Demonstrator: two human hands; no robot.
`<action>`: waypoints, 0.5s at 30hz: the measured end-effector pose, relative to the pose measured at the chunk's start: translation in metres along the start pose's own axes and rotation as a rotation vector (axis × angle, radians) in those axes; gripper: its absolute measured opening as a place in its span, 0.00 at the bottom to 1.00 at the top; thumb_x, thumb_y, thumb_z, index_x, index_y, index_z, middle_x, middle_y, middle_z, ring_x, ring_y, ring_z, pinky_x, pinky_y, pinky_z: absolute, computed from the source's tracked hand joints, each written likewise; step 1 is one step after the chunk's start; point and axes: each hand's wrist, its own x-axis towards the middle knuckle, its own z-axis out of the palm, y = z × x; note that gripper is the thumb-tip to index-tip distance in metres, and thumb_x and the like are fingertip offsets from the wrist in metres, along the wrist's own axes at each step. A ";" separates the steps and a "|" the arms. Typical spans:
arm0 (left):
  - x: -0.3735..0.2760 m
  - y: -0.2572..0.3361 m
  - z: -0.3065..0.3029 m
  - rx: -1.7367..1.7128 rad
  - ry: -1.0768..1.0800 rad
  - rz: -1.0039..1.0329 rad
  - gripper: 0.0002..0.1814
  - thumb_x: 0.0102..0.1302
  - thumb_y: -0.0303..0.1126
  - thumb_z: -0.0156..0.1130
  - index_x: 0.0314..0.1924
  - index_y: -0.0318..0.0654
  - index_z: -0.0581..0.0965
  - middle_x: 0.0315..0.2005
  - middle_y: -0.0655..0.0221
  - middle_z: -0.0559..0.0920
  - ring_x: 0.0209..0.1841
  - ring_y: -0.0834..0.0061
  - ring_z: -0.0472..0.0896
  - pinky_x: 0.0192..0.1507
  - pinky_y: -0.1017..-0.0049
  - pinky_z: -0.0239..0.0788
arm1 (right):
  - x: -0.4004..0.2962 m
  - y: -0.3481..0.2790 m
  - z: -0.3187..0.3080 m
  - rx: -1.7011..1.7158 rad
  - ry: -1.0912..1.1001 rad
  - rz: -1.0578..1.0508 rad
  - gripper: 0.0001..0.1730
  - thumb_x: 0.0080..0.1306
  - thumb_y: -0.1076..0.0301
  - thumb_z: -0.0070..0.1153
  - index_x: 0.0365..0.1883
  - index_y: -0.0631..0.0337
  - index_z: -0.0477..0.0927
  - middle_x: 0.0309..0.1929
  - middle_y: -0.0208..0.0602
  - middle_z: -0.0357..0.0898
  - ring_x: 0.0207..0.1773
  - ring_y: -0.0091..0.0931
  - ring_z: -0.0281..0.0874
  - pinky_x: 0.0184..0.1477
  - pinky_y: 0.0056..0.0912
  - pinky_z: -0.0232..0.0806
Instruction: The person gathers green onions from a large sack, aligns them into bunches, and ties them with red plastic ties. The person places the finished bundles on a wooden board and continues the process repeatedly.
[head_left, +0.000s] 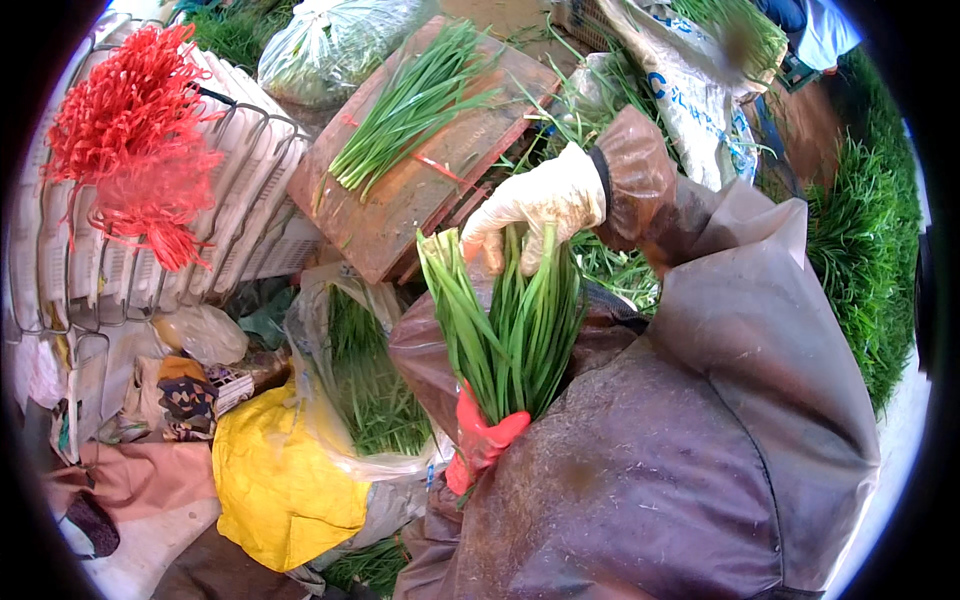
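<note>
My left hand (487, 435), in a red glove, is wrapped around the leafy end of a bunch of garlic chives (517, 337) in front of my brown waterproof apron. The pale cut ends point away from me and fan apart, with a gap on their left side. My right hand (536, 202), in a soiled white glove, reaches in from the right. Its fingers curl down among the stalks near the cut ends, and some fingertips are hidden by leaves. Beyond it, a smaller bundle of chives (412, 112) lies across a worn wooden board (390, 232) with a red tie strip (442, 169) beside it.
Red tie strips (135, 142) hang at the left on a white plastic crate (262, 187). A clear bag of greens (375, 390) stands near my knee beside yellow cloth (285, 480). Woven sacks (690, 105) lie at far right, and heaped greens (862, 285) line the right side.
</note>
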 end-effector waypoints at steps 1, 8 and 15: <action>-0.003 -0.001 -0.002 0.008 0.019 -0.009 0.46 0.43 0.28 0.74 0.62 0.37 0.61 0.53 0.66 0.74 0.55 0.70 0.72 0.58 0.68 0.62 | 0.006 -0.006 -0.005 -0.069 -0.069 -0.001 0.28 0.53 0.75 0.63 0.54 0.60 0.73 0.41 0.37 0.79 0.42 0.26 0.76 0.43 0.28 0.70; 0.010 -0.012 -0.016 0.436 -0.174 0.060 0.37 0.49 0.26 0.71 0.60 0.36 0.64 0.54 0.64 0.74 0.55 0.70 0.73 0.57 0.69 0.64 | 0.023 -0.021 0.002 -0.358 0.227 -0.121 0.12 0.50 0.79 0.53 0.34 0.58 0.79 0.30 0.31 0.80 0.33 0.27 0.77 0.35 0.30 0.67; 0.009 -0.010 -0.018 0.007 0.018 -0.308 0.36 0.45 0.24 0.73 0.56 0.34 0.70 0.48 0.65 0.79 0.48 0.69 0.77 0.50 0.70 0.69 | 0.010 -0.001 -0.005 -0.202 0.669 -0.329 0.11 0.50 0.77 0.61 0.34 0.62 0.82 0.30 0.32 0.81 0.35 0.22 0.78 0.39 0.26 0.71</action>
